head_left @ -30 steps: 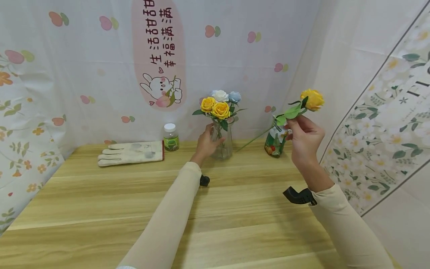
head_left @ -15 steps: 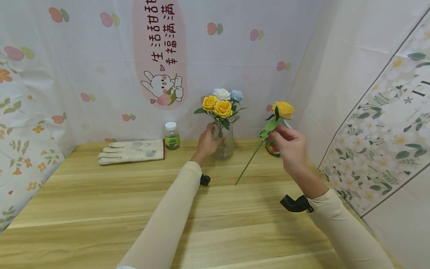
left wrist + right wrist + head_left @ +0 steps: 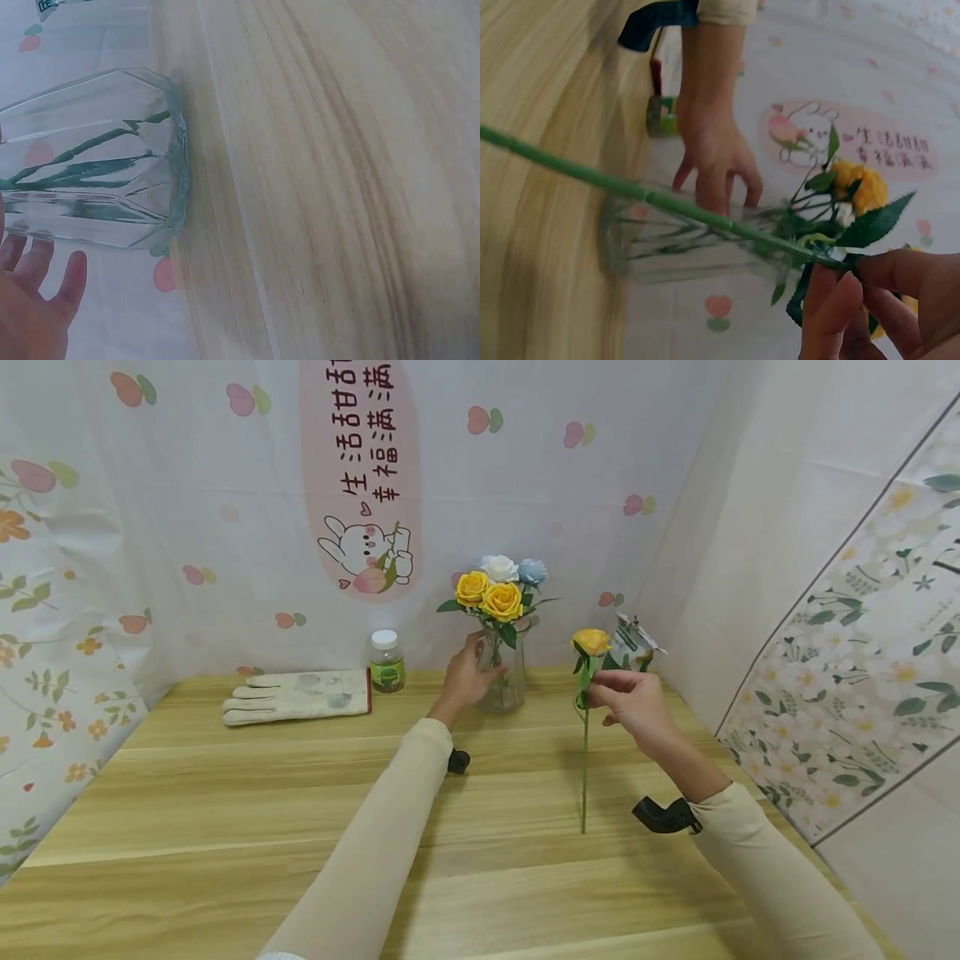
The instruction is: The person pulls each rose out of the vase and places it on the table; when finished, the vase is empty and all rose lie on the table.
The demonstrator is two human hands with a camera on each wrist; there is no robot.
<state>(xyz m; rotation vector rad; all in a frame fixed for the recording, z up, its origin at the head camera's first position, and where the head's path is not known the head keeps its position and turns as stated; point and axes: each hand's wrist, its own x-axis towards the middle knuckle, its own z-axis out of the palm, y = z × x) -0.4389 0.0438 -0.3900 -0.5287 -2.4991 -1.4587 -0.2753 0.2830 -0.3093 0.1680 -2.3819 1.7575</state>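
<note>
R hand (image 3: 633, 703) pinches a single yellow rose (image 3: 591, 642) by its upper stem (image 3: 652, 196), held upright over the desk (image 3: 300, 827), R of the glass vase (image 3: 508, 692); L hand (image 3: 467, 678) grips the vase, thumb across its front. R wrist cam shows the thumb-&-finger pinch close up but cuts off the stem's lower end, which head cam has in view. L wrist cam gives the clearest look at the green stalks (image 3: 94, 171) inside, nr the vase's base.
</note>
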